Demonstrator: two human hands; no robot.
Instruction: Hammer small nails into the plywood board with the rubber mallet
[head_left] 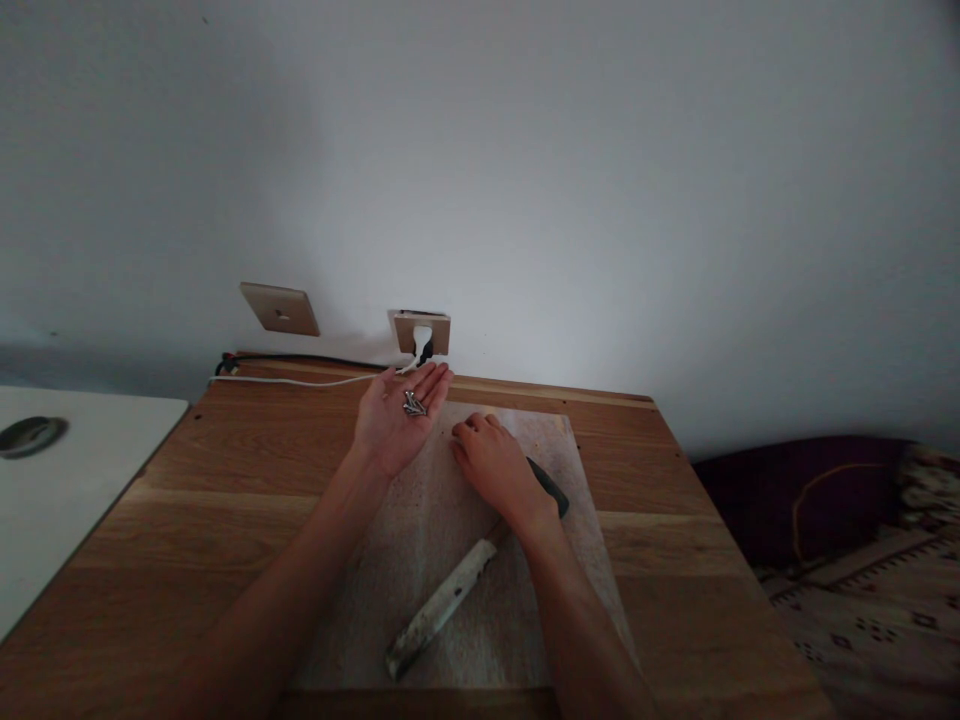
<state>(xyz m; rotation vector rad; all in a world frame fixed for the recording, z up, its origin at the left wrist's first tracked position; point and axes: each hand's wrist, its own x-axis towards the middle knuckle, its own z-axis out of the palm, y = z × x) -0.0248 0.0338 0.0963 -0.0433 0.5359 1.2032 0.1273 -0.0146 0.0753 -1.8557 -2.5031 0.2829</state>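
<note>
Small silvery screws (414, 404), clustered in upturned, released left hand (397, 420) near tabletop (225, 500) far edge, right hand (499, 465) palm-down, holding nothing

Oak-look wooden table (225, 520) against the wall, pale board (450, 520) flat at centre. Hammer (457, 590) lies diagonally on the board, worn light handle toward the near edge, dark head partly hidden. White cable (300, 381) and black cable (292, 358) run along the back edge.

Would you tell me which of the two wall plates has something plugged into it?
The right plate, just above the left hand; it holds a white plug, while the left plate is bare.
</note>
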